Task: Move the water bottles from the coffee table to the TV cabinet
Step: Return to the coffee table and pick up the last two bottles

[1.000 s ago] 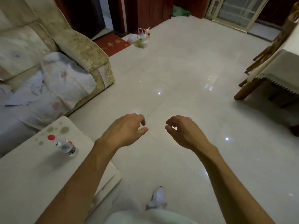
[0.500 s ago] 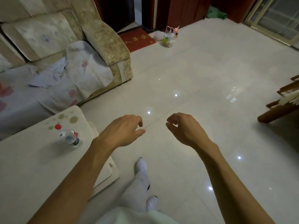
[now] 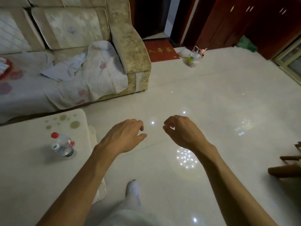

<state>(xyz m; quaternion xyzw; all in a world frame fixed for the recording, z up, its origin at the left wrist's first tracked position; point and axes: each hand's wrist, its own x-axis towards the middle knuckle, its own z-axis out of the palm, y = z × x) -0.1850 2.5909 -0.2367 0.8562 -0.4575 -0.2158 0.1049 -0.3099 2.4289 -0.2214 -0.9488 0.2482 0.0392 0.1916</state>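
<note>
one clear water bottle (image 3: 62, 145), red cap, red-and-green label, stands upright on the white coffee table (image 3: 24, 168). left hand (image 3: 123, 136) and right hand (image 3: 182, 131) hang loosely curled over the floor, gripping nothing.

The person is wearing white trousers (image 3: 127, 217) and a white shoe (image 3: 133, 188) — the shoe is showing a tiny dark mark at its toe. The left arm (image 3: 79, 185) and right arm (image 3: 228, 185) are showing bare, from the left hand (image 3: 123, 136) and right hand (image 3: 182, 132) back to the bottom edge.
</note>
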